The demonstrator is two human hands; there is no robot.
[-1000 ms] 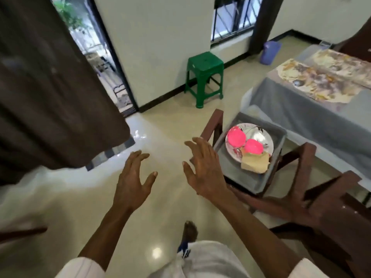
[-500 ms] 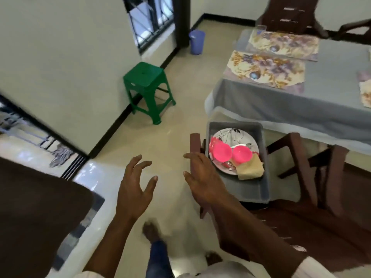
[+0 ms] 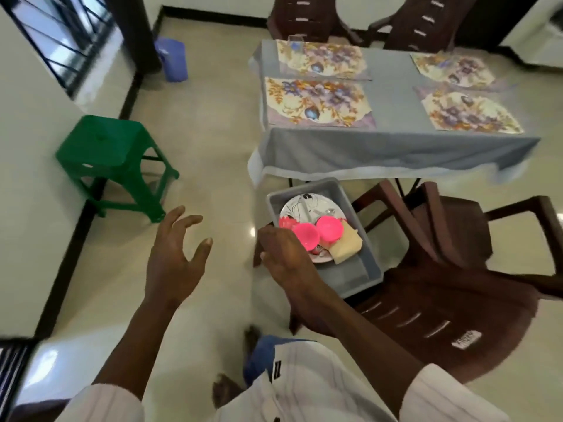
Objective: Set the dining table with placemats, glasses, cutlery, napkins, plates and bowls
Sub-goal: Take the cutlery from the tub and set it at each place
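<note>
Both hands reach forward, empty: the left hand (image 3: 175, 254) spread, fingers apart, over bare floor; the right hand (image 3: 286, 254) loosely open at the near rim of the grey tub (image 3: 362, 269) on a brown chair (image 3: 441, 300). It hides part of the plate (image 3: 304, 207) and pink bowls (image 3: 329, 228); cutlery there is indistinct. Four placemats (image 3: 316, 102) lie on the desk (image 3: 393, 144).

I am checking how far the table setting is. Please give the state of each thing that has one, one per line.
left hand: open, empty
right hand: open, empty, at the tub's near edge
grey tub: on a chair, loaded
pink bowls: in the tub, on the plate
floral placemats: four, laid flat on the table
glass: upright on the far-left placemat
</note>
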